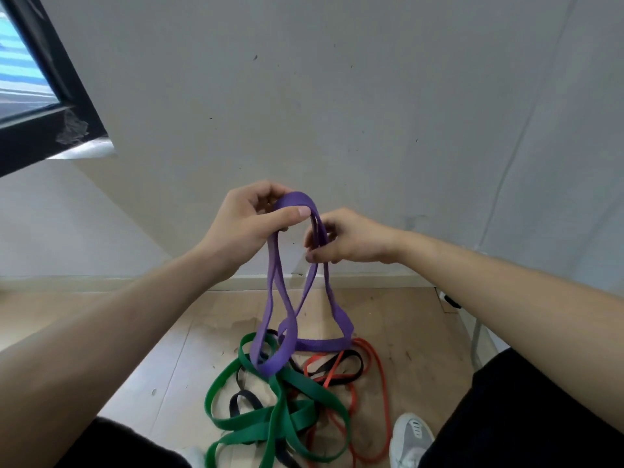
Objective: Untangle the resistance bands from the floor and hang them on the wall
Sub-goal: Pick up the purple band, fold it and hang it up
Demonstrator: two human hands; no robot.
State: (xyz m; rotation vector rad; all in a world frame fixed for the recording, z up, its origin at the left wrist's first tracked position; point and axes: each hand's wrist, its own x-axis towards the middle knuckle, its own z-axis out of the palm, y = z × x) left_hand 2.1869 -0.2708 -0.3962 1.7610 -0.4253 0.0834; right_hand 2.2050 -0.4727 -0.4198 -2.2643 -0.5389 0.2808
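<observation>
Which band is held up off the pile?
The purple band: left hand and right hand grip its top. The green band, red band and black band lie on the floor.

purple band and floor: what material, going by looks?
Purple band: probably rubber or latex, matte. It is a flat strip that hangs limp and folds softly where the left hand and right hand grip it.
Floor: light wood-look plank or tile, dull and scuffed, with straight seams. I cannot tell which.
</observation>
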